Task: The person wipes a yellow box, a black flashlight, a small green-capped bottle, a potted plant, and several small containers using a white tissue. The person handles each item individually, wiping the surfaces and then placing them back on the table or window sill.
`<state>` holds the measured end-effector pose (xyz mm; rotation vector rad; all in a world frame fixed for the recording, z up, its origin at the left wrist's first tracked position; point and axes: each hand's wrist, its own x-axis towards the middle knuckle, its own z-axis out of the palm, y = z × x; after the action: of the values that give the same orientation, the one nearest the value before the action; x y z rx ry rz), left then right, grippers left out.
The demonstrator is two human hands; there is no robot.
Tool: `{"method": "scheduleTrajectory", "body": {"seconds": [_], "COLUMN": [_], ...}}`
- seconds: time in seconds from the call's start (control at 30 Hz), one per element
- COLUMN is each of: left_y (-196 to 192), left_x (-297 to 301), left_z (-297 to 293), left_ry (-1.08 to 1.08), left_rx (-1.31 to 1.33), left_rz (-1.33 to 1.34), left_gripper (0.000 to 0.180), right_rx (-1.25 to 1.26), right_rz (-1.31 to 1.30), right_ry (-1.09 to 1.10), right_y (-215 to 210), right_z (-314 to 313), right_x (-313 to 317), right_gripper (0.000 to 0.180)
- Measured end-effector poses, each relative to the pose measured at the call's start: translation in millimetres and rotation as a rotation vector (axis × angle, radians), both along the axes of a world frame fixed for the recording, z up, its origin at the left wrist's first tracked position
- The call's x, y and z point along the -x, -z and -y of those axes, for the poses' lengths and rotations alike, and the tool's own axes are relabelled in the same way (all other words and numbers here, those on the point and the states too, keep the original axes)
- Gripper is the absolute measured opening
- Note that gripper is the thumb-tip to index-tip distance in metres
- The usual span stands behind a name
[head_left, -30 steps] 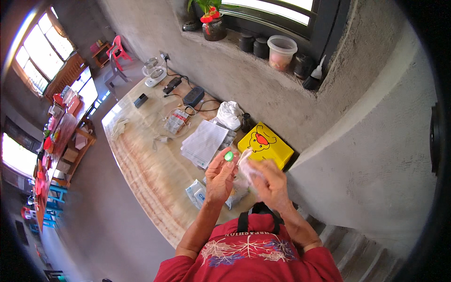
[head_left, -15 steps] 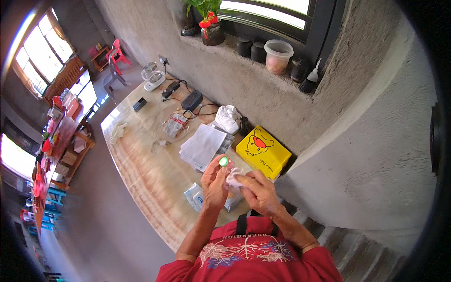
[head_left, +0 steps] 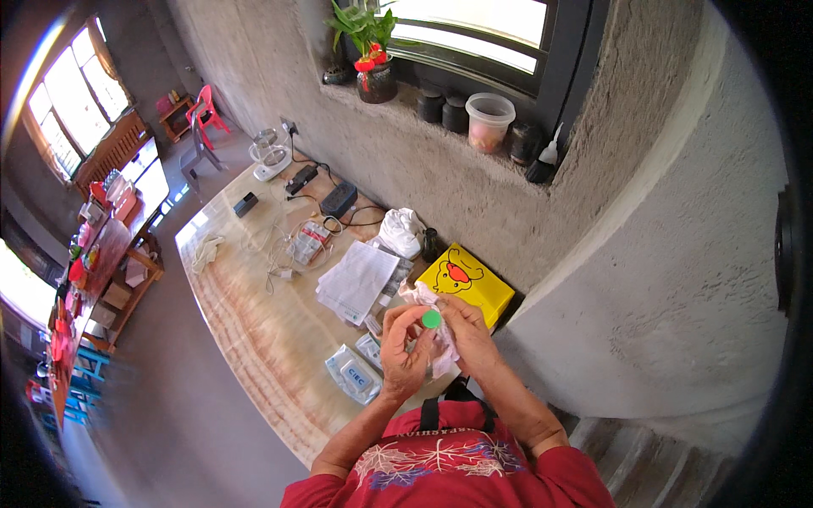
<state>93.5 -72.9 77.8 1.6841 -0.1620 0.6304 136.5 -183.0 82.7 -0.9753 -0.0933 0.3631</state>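
Over the near right end of the table, my hands are close together. My left hand (head_left: 405,354) is closed around a small container with a round green cap (head_left: 431,318); its body is mostly hidden by fingers and cloth. In my right hand (head_left: 467,337), closed beside the cap, is a crumpled pale pink cloth (head_left: 444,349), spread behind and below the container. Just left of my left hand lies a white and blue wipes pack (head_left: 353,374). A yellow box (head_left: 466,284) with a cartoon duck stands behind my hands.
On the marble-patterned table (head_left: 254,339) lie paper sheets (head_left: 360,279), a white cloth bundle (head_left: 400,233), a black power adapter (head_left: 339,200) and tangled cables. A windowsill above holds a plant (head_left: 364,34), dark jars and a plastic tub (head_left: 489,123). Rough wall stands at the right.
The container with its green cap has shifted right and slightly down, its cap now facing upward. The pink cloth is spread wider around it. My left hand no longer covers the wipes pack.
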Motion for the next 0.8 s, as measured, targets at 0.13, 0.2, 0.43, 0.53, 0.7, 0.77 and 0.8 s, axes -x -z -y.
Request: {"method": "scheduleTrajectory", "body": {"seconds": [0.13,0.2,0.43,0.53,0.7,0.77,0.8], "left_y": [3.9,13.9,11.8,5.6,12.6,16.8,19.6], "left_x": [-4.6,-8.2,-10.5,-9.5,-20.4,-27.3,-30.2], "left_z": [-5.8,-5.6,-15.2,-14.3,3.3,3.2,3.8], "left_ry": [-0.167,-0.148,0.133,0.23,0.108,0.057,0.038], "left_rx": [-0.15,-0.004,0.707,0.581,0.218,0.146,0.127], "left_rz": [0.039,0.026,-0.207,-0.203,-0.055,-0.022,-0.009], "left_gripper": [0.028,0.027,0.033,0.031,0.027,0.026,0.025], "right_rx": [-0.09,-0.053,0.314,0.286,-0.036,-0.035,-0.034], "right_rz": [-0.167,-0.246,0.023,0.046,-0.129,-0.138,-0.145], "right_ry": [-0.006,-0.063,-0.124,0.091,0.032,-0.045,-0.084], "right_y": [2.2,1.9,0.0,-19.5,-2.3,-1.2,0.0], "right_z": [-9.2,-6.3,19.4,19.1,10.2,16.3,19.2], "right_x": [12.3,18.9,31.6,13.2,2.4,3.1,4.3], "right_gripper": [0.024,0.023,0.026,0.027,0.026,0.025,0.025]}}
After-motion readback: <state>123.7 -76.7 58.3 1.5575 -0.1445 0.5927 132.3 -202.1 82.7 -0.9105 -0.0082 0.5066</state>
